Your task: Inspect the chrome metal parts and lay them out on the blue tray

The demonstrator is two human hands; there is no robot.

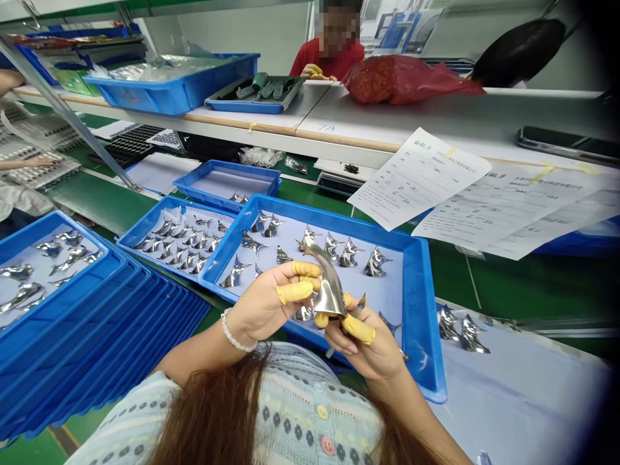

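A shiny, curved metal piece shaped like a horn (328,284) is held up between both hands, its pointed end at the upper left and its wide base low on the right. My left hand (264,300), with yellow finger cots, pinches it along its left side. My right hand (365,339), also in yellow finger cots, grips the base. A thin pointed tool (361,303) sticks up from the right hand; its kind I cannot make out. Beneath the hands is a large blue tray (423,310) lined with white paper, where several similar shiny metal pieces (349,252) stand.
Smaller blue trays (165,258) with metal pieces adjoin on the left, beside a stack of blue trays (111,336). Two metal pieces (472,334) stand on the right. Paper sheets (421,177) hang from the shelf, which bears a red bag (397,81). A person (329,55) sits opposite.
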